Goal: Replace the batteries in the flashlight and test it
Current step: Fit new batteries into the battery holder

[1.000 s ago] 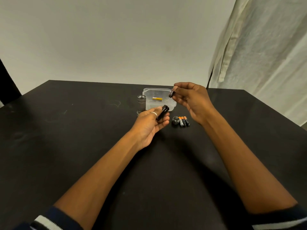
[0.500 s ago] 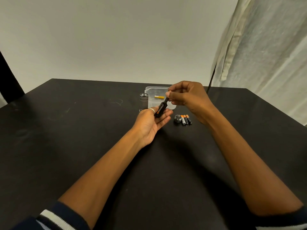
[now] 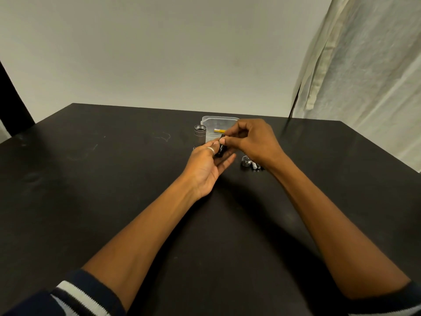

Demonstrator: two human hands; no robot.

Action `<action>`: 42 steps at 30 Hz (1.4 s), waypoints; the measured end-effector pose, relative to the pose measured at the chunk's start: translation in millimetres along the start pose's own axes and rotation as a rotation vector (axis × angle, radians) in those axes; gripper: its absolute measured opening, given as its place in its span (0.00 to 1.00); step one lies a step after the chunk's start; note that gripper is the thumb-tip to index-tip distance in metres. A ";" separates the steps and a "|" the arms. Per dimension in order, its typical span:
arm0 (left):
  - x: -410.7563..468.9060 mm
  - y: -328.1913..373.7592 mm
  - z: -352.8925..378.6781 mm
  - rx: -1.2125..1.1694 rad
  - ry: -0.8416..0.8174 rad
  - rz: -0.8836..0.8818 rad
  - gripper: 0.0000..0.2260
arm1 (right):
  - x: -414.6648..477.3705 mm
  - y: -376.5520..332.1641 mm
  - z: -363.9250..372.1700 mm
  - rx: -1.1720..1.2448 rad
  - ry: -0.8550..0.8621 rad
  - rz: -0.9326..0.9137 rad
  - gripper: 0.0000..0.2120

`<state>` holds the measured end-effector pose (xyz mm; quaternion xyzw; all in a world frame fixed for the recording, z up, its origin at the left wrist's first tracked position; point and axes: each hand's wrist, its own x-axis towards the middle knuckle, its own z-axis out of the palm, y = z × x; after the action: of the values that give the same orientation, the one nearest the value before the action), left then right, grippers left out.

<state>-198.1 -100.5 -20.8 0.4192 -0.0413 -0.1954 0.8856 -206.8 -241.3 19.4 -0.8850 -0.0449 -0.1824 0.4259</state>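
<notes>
My left hand (image 3: 208, 166), a ring on one finger, cradles a black battery holder (image 3: 220, 149) in its fingers. My right hand (image 3: 249, 137) pinches a small dark battery (image 3: 222, 136) at the holder's top end, thumb and forefinger closed on it. The silver flashlight body (image 3: 200, 133) stands upright on the black table (image 3: 114, 179), just left of the hands. The silver end cap (image 3: 246, 161) lies on the table under my right wrist, with loose batteries (image 3: 256, 166) beside it, partly hidden by the wrist.
A clear plastic box (image 3: 218, 120) with a yellow battery (image 3: 218, 131) inside sits behind the hands. A pale curtain (image 3: 364, 76) hangs at the right, past the table's edge. A dark upright object (image 3: 11, 106) stands at the far left.
My right hand came down and left from above the box, bringing the battery onto the top end of the holder. My left hand stayed in place, holding the holder.
</notes>
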 end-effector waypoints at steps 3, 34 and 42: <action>-0.8 -0.6 -0.4 0.015 -0.009 0.009 0.14 | -0.8 2.5 0.7 0.019 -0.005 -0.001 0.07; 2.5 -2.4 -1.6 0.004 -0.088 -0.001 0.13 | 6.5 17.7 -12.0 0.479 -0.203 0.268 0.09; 4.1 -5.4 -1.5 0.091 -0.138 -0.028 0.09 | 6.8 17.5 -18.2 0.499 -0.208 0.288 0.05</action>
<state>-195.6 -104.1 -26.2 0.4452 -0.1053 -0.2340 0.8579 -201.6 -266.9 19.3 -0.7643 -0.0058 -0.0118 0.6447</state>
